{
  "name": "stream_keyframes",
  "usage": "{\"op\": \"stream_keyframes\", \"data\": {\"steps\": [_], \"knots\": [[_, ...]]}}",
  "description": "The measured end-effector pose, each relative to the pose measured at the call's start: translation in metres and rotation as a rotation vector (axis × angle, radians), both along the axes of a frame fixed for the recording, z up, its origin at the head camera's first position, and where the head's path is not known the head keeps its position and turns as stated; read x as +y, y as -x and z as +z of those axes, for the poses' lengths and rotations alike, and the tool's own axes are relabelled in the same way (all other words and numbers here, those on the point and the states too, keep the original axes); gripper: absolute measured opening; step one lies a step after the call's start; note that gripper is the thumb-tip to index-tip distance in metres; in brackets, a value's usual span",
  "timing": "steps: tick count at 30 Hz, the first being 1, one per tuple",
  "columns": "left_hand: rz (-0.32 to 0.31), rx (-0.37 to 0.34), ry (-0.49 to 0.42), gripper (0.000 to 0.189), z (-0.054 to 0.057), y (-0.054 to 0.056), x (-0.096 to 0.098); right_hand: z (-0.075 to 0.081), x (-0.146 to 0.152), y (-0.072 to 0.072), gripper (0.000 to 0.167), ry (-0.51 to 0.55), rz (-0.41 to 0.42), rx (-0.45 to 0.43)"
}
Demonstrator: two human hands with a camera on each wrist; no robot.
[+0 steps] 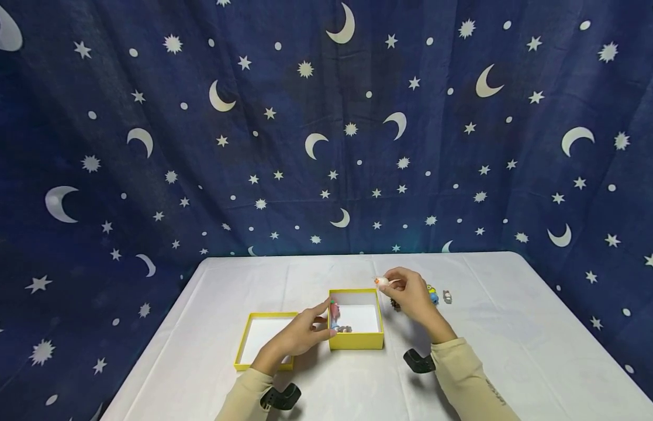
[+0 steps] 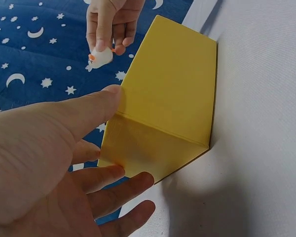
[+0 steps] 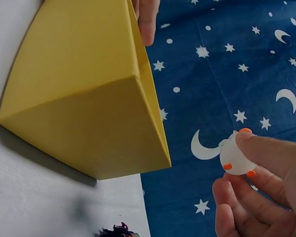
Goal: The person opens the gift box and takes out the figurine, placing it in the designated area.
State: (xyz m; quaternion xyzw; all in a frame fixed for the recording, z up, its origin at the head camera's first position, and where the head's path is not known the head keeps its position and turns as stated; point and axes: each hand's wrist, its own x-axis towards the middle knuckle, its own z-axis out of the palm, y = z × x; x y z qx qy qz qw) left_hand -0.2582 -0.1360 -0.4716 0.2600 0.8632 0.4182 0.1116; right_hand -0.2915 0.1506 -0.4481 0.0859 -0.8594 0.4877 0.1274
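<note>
My right hand [image 1: 408,293] pinches a small white toy bird [image 3: 236,156] with orange parts, raised just past the right rim of a yellow box [image 1: 356,341]. My left hand [image 1: 299,333] rests against the box's left side, its thumb at the front left corner and its fingers loosely extended. Inside the white-lined box, a pink and blue figurine [image 1: 334,311] leans along the left wall. A small greyish figurine [image 1: 344,329] lies near the front wall.
A yellow-edged lid [image 1: 244,345] lies left of the box, partly behind the left arm. Right of the box are a dark figurine [image 1: 395,304], a yellow and blue figurine [image 1: 433,294] and a small grey one [image 1: 447,296]. A starry curtain [image 1: 284,134] hangs behind the white table [image 1: 358,392].
</note>
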Motion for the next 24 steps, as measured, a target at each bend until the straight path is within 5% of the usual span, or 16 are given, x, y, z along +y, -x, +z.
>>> {"op": "stream_keyframes", "data": {"steps": [7,15,24], "knots": [[-0.005,0.001,-0.010,0.076,0.000,0.001,-0.001,0.006,0.005,0.000,0.022,0.085,-0.020,-0.038],[-0.008,0.017,-0.002,0.075,-0.001,0.002,0.000,0.009,0.013,0.000,0.023,0.063,-0.030,-0.049],[-0.007,0.007,0.002,0.075,-0.001,0.002,-0.001,0.008,0.024,0.000,0.047,0.033,0.004,-0.015]]}}
